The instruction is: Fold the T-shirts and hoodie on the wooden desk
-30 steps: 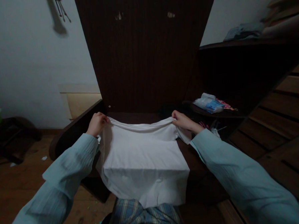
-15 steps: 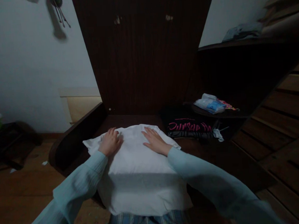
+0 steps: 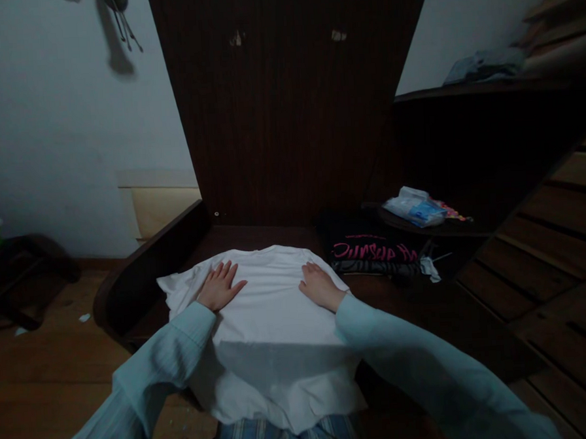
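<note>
Both hands lie flat and open on a white shirt (image 3: pixel 274 325): the left hand (image 3: pixel 220 287) near its left edge, the right hand (image 3: pixel 319 286) near its right. It is spread over the dark wooden table (image 3: pixel 143 266), its near end hanging over the front edge.

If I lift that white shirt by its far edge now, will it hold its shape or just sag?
Probably sag: the white shirt already drapes limply over the near edge of the dark wooden surface. It looks thin and light, with soft wrinkles near the left hand. Pushed, it would likely bunch rather than slide; the right hand rests flat on it.
</note>
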Motion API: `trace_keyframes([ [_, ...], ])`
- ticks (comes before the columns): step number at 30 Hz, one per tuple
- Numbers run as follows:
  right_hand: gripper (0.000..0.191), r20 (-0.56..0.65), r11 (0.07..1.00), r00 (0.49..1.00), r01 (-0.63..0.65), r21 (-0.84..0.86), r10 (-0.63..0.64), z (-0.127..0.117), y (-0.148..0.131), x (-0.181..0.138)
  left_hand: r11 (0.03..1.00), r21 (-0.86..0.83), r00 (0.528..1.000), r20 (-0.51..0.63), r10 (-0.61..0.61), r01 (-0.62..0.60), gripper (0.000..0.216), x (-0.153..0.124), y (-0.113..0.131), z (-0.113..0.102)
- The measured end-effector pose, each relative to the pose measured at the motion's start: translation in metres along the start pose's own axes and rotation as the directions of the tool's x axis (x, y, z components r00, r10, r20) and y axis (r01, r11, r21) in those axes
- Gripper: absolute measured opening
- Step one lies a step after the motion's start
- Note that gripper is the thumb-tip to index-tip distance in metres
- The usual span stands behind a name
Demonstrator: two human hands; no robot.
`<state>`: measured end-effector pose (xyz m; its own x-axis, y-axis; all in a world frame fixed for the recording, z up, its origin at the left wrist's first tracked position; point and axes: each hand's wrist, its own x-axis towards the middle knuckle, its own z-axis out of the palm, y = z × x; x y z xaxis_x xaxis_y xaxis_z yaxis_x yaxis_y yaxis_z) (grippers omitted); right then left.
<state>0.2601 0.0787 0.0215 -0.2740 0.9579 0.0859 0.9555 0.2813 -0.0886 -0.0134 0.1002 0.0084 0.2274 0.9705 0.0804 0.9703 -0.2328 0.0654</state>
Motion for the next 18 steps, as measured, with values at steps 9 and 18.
trace_keyframes([
  [9, 0.040, 0.009, 0.988, 0.999, 0.044, -0.148, -0.044, -0.027, -0.019, 0.005, 0.998, -0.003, 0.998, 0.001, 0.057, -0.057, 0.065, 0.000, 0.000, 0.003],
  [18, 0.032, -0.152, 0.960, 0.959, 0.258, 0.106, -0.241, 0.020, -0.097, 0.064, 0.954, -0.188, 0.970, -0.120, 0.213, -0.233, 0.047, 0.008, 0.027, 0.010],
])
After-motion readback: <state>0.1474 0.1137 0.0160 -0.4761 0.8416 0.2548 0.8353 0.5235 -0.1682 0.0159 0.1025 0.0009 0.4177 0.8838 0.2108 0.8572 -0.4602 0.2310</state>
